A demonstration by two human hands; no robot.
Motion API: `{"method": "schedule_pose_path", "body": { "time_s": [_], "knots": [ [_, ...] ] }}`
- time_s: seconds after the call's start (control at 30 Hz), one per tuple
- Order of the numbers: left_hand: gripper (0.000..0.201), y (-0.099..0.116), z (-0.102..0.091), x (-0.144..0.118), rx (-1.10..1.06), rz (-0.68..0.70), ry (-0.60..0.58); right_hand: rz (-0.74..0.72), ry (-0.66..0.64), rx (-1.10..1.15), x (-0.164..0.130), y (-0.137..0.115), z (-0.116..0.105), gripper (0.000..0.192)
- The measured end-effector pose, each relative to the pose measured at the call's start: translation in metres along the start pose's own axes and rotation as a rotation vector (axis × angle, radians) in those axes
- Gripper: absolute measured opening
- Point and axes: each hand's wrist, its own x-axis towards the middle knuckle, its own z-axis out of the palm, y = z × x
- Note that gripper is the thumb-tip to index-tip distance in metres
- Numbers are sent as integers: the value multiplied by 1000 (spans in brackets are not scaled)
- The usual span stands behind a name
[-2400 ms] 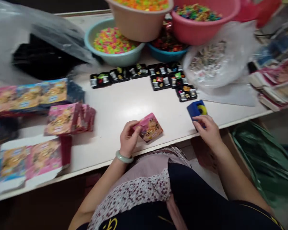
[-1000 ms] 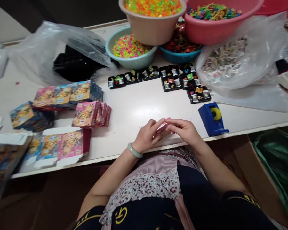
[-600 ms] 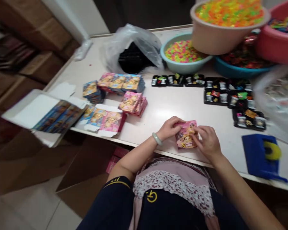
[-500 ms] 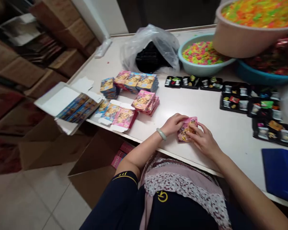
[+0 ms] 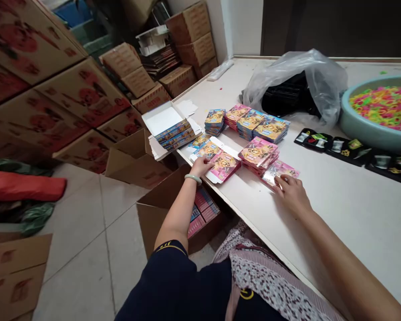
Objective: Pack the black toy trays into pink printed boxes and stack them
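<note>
My right hand (image 5: 292, 194) lies on the white table (image 5: 337, 205) with its fingertips on a small pink box (image 5: 280, 170), which sits flat against a stack of pink boxes (image 5: 259, 154). My left hand (image 5: 202, 167), with a green bangle on the wrist, reaches out to the table's edge and grips a flat, unfolded pink carton (image 5: 222, 166) that lies with other flat cartons. Behind the stack stand rows of blue and pink boxes (image 5: 254, 122).
An open display box (image 5: 169, 127) overhangs the table edge. A teal basin (image 5: 370, 131) of bright bits, black trays (image 5: 341, 147) and a plastic bag (image 5: 297, 84) stand further back. An open cardboard box (image 5: 153, 214) sits on the floor below, and cartons (image 5: 70, 89) are piled at left.
My view swung left. Both hands held the pink box before me; now the right hand has carried it left beside the pink stack, and the left hand has let go and reached the flat cartons.
</note>
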Motion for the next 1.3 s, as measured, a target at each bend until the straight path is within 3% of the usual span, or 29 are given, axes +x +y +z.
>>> {"method": "schedule_pose_path", "body": {
  "time_s": [0.17, 0.27, 0.37, 0.43, 0.5, 0.6, 0.67, 0.77, 0.9, 1.07, 1.2, 1.27, 1.3],
  "knots": [
    [30, -1, -2, 5, -192, -47, 25, 1, 35, 215, -23, -1, -13, 33],
    [32, 20, -25, -5, -307, -22, 27, 13, 5, 393, -36, -17, -41, 25],
    [37, 52, -32, -32, -460, 163, -120, -77, 75, 495, -32, -47, -76, 20],
    [37, 74, -15, -58, -467, 340, -323, -143, 176, 443, -22, -63, -93, 26],
    [28, 95, 17, -86, -419, 498, -467, -112, 294, 281, -15, -67, -102, 33],
    [19, 118, 72, -126, -333, 705, -511, 58, 388, -16, -22, -55, -109, 36],
    [20, 128, 103, -146, -233, 799, -539, 163, 359, -133, -39, -43, -112, 36],
    [21, 137, 135, -166, -139, 876, -652, 247, 315, -53, -69, -27, -115, 37],
    [27, 141, 159, -182, -35, 989, -710, 491, 349, 358, -98, -10, -119, 34],
    [31, 141, 172, -190, 97, 1204, -768, 777, 30, 744, -105, -1, -122, 43],
    [32, 138, 180, -191, 174, 1195, -767, 729, -4, 924, -98, -4, -131, 43],
    [27, 135, 184, -188, 131, 1069, -787, 630, 87, 847, -98, -9, -136, 37],
    [25, 133, 186, -186, 73, 975, -785, 598, 198, 748, -100, -12, -138, 33]
  ]
}}
